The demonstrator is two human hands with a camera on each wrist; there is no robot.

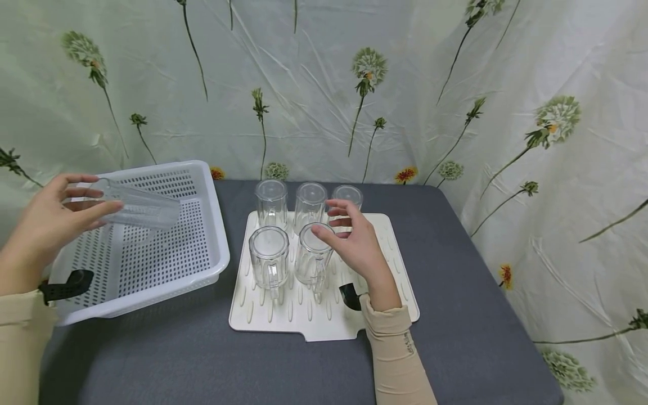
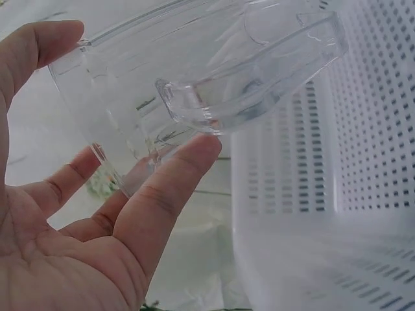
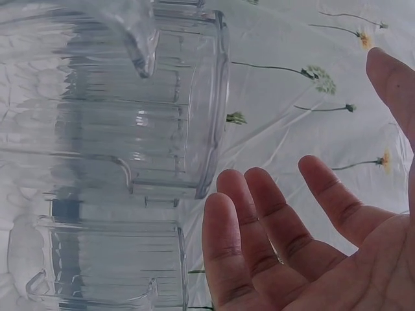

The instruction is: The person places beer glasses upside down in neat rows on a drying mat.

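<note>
My left hand (image 1: 61, 219) grips a clear glass mug (image 1: 149, 209) by its base end, the mug tilted on its side over a white perforated basket (image 1: 220, 247). In the left wrist view the thumb and fingers spread around the base, with the mug's handle (image 2: 259, 91) facing the camera. My right hand (image 1: 360, 247) hovers with loosely bent fingers by the front right mug (image 1: 313, 264) and holds nothing. Several clear mugs stand upside down in two rows on a cream drying mat (image 1: 344, 315), among them the front left mug (image 1: 268, 259). The right hand partly hides the back right mug (image 1: 349, 193).
The basket stands on the left of a dark grey table (image 1: 471, 315), beside the ribbed mat. A pale curtain (image 1: 314, 112) with dandelion prints hangs behind the table and along its right side.
</note>
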